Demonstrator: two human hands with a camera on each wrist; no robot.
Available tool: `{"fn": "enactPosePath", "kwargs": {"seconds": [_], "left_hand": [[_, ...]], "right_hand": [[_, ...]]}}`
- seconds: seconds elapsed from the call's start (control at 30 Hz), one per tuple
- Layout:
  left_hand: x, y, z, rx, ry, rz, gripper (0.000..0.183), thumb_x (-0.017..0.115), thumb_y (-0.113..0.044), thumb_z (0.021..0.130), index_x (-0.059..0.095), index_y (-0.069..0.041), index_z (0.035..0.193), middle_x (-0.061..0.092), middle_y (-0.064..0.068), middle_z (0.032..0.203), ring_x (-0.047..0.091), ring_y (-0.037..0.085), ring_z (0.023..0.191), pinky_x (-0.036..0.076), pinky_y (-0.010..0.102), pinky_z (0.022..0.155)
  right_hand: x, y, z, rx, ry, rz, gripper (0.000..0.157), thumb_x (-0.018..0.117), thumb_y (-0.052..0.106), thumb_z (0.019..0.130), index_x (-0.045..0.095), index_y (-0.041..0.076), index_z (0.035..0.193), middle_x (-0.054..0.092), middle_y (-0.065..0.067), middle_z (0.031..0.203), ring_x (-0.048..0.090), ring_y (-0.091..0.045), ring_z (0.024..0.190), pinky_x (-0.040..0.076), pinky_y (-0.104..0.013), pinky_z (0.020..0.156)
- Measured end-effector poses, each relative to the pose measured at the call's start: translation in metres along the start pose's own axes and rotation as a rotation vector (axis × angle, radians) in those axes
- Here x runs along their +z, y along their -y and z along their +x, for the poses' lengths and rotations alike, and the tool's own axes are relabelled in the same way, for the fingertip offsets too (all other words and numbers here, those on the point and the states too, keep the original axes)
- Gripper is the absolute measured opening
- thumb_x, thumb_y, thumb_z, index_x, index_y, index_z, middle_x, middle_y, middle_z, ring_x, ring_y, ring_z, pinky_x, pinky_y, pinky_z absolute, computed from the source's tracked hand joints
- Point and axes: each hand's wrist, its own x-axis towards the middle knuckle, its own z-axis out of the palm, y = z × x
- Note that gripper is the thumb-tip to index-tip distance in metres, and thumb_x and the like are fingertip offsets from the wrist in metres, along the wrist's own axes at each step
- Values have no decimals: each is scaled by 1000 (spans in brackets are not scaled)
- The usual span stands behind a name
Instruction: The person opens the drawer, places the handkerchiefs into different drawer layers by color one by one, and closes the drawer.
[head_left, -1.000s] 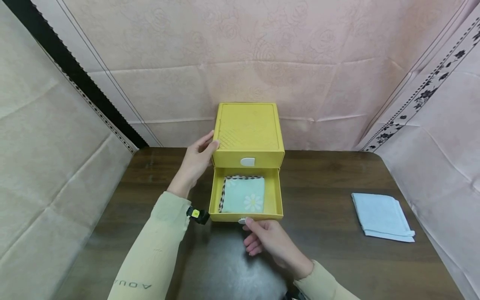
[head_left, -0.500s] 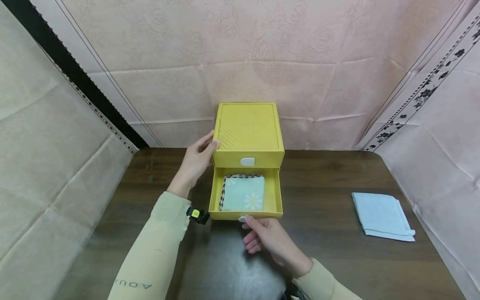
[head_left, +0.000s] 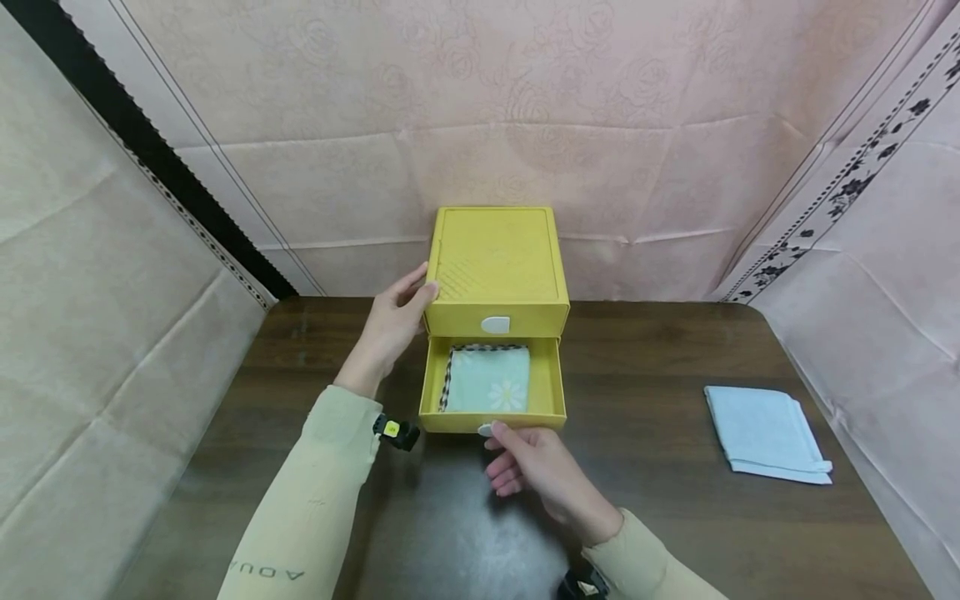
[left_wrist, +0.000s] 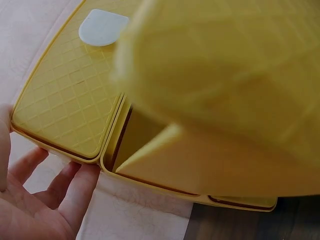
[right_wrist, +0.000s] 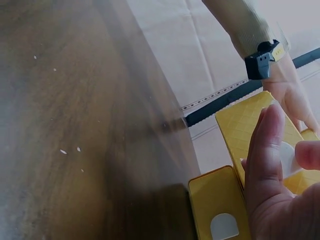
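Observation:
A yellow drawer box stands at the back of the table, one drawer partly pulled out. Inside it lies a folded pale green cloth with a white daisy and checked edging. My right hand has its thumb and forefinger at that drawer's white handle; the other fingers curl loosely below. My left hand rests against the box's left side, fingers fairly straight and thumb at the top front corner. In the left wrist view its fingers touch the side wall, and the drawer front looms blurred.
A folded light blue cloth lies on the right of the dark wooden table. Another drawer front sits below the pulled-out one. Pale fabric hangs behind and beside the table.
The drawer has slid a little inward, with my right hand moving forward along with it. The left hand stays in place on the box.

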Motion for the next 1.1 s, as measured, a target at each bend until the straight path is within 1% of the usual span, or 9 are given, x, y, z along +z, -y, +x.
{"fn": "enactPosePath", "kwargs": {"seconds": [0.2,0.3,0.37,0.47,0.57,0.73,0.8,0.97,1.1], "left_hand": [[0,-1,-1,14,12,-8,61,59,-59,88,41,-44,144,49,-3,135,56,17,114,51,38,91],[0,-1,-1,8,14,-4,59,59,-59,89,41,-45,143,48,-3,136,56,17,114,51,38,92],[0,-2,0,3,17,-4,57,58,-56,90,41,-45,144,48,-3,137,55,17,115,51,38,92],[-1,-4,-1,-6,19,-8,57,57,-51,94,39,-41,146,47,-1,139,55,18,117,50,39,92],[0,-11,-6,-14,23,-8,57,55,-44,97,36,-34,150,46,2,140,54,20,118,50,40,93],[2,-28,-21,-25,27,2,55,53,-40,99,35,-32,150,45,4,142,53,21,120,49,41,95],[2,-22,-17,-15,20,-4,56,55,-47,96,38,-36,148,46,1,140,53,19,119,49,41,94],[0,1,-2,19,9,-28,64,59,-60,88,40,-40,146,49,-4,136,55,17,116,50,40,92],[1,1,-2,18,12,-37,66,59,-59,88,40,-38,147,48,-5,137,54,17,117,50,40,92]], "right_hand": [[-3,3,8,3,-14,15,54,62,45,93,65,-7,104,66,-12,73,64,-19,60,58,-35,60],[-4,4,12,-4,-23,12,54,63,45,92,65,-7,104,67,-13,74,64,-19,60,58,-36,61],[-5,5,14,-9,-29,4,53,63,46,92,66,-7,103,67,-13,75,64,-20,61,58,-37,62],[-6,7,18,-17,-35,-3,53,63,46,92,66,-6,102,67,-14,75,64,-21,61,58,-38,63],[-6,9,22,-21,-48,2,53,63,46,92,66,-7,101,67,-14,75,65,-21,61,58,-38,62],[-8,14,32,-24,-85,18,53,64,45,92,66,-8,102,67,-13,73,65,-20,60,58,-38,61],[-10,16,36,-23,-95,23,52,64,43,92,66,-7,102,67,-13,73,65,-20,60,58,-37,61],[-12,21,45,-28,-112,27,50,64,41,93,66,-8,103,67,-13,74,65,-20,60,58,-37,61],[-15,26,53,-42,-126,17,49,63,41,94,66,-7,103,67,-15,75,66,-22,61,58,-38,62]]}}
